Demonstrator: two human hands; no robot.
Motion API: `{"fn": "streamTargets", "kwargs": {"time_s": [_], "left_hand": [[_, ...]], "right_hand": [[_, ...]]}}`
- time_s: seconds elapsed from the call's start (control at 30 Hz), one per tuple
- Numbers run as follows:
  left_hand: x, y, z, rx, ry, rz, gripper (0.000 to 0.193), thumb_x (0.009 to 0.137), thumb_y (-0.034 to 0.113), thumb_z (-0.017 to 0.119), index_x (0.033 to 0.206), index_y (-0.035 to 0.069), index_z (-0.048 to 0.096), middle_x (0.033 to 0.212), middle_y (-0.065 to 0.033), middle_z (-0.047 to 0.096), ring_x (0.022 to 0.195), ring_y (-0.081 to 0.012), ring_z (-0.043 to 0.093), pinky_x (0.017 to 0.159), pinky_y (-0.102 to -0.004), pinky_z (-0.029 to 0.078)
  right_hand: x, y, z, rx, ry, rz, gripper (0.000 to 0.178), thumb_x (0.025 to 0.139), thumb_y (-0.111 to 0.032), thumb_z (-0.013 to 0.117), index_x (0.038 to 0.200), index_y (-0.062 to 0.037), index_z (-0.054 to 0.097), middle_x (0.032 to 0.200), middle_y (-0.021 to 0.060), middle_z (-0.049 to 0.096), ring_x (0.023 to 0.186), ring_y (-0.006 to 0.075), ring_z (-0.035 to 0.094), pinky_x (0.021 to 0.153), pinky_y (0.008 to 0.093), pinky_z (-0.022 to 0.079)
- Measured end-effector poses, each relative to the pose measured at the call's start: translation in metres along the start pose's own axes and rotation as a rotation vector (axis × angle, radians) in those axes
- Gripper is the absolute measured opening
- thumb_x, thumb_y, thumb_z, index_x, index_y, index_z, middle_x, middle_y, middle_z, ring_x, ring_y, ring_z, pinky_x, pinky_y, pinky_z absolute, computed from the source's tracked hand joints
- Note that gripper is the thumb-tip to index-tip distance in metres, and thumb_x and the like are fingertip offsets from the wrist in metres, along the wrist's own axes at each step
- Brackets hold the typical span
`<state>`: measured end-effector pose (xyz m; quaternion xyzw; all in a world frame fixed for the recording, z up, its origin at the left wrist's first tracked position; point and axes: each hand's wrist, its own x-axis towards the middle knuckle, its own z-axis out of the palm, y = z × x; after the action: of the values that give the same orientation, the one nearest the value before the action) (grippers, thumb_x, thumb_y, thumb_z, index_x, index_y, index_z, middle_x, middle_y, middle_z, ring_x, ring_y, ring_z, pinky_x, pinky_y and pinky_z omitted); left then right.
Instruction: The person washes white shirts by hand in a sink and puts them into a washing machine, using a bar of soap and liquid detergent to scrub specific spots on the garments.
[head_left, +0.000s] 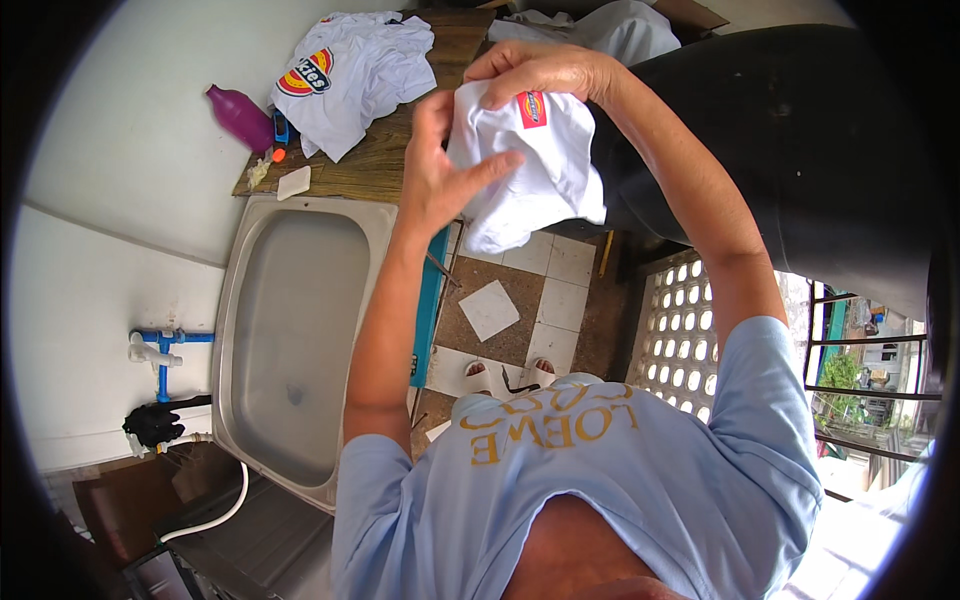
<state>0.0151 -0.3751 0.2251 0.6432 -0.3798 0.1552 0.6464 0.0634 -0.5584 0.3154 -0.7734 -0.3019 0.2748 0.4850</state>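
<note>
Both my hands hold up a bunched white garment (pixel 545 180) with a small red patch near its top. My right hand (pixel 545 72) pinches its upper edge, with the thumb in front and the fingers curled over. At the garment's left side is my left hand (pixel 440 165); its fingers go behind the cloth and its thumb lies across the front. The garment hangs loosely over the floor, right of the sink, and its exact cut cannot be made out. A white T-shirt (pixel 360 75) with a large printed logo lies crumpled on the wooden counter (pixel 385 135).
A metal sink (pixel 295 330) with cloudy water stands at left. Beside the T-shirt are a purple bottle (pixel 240 118), a blue brush-like item (pixel 281 128) and a white bar (pixel 294 183). A large black tank (pixel 780 150) fills the right. Blue pipes (pixel 163 360) run along the wall.
</note>
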Motion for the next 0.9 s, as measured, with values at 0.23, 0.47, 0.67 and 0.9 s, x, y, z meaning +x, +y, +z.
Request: {"fn": "streamTargets", "kwargs": {"time_s": [0.23,0.47,0.67,0.9], "left_hand": [[0.023,0.004,-0.006,-0.28,0.044,-0.402,0.026,0.088,0.025,0.065,0.099,0.001,0.065,0.085,-0.0006,0.064,0.072,-0.004,0.055,0.064,-0.0209,0.046],[0.019,0.041,-0.016,-0.236,0.185,-0.485,0.025,0.088,0.023,0.065,0.099,0.0,0.064,0.085,-0.0017,0.064,0.074,-0.0049,0.056,0.065,-0.0211,0.046],[-0.01,0.062,-0.048,-0.055,0.455,-0.384,0.021,0.087,0.017,0.066,0.099,0.0,0.064,0.083,-0.0022,0.064,0.074,-0.0064,0.057,0.067,-0.0209,0.045],[-0.054,0.089,-0.105,0.158,0.601,-0.26,0.023,0.083,0.014,0.071,0.095,-0.003,0.065,0.106,-0.0059,0.057,0.088,-0.0084,0.055,0.073,-0.0237,0.046]], "right_hand": [[-0.037,0.035,0.035,-0.064,1.042,-0.497,0.052,0.077,-0.028,0.07,0.118,-0.0018,0.052,0.112,0.0109,0.056,0.1,0.0196,0.056,0.085,0.0303,0.046],[-0.011,0.128,0.131,0.157,0.804,-0.309,0.09,0.068,-0.054,0.073,0.133,-0.0029,0.036,0.123,0.0127,0.048,0.117,0.0257,0.044,0.103,0.0445,0.029],[0.031,0.096,0.136,-0.02,0.983,-0.562,0.021,0.093,-0.017,0.054,0.098,0.0015,0.063,0.092,0.0092,0.061,0.082,0.0161,0.057,0.074,0.0266,0.045],[0.045,0.027,0.106,0.296,0.151,-0.211,0.066,0.085,-0.047,0.06,0.125,0.0035,0.047,0.114,0.0154,0.06,0.106,0.0186,0.055,0.093,0.0311,0.043]]}}
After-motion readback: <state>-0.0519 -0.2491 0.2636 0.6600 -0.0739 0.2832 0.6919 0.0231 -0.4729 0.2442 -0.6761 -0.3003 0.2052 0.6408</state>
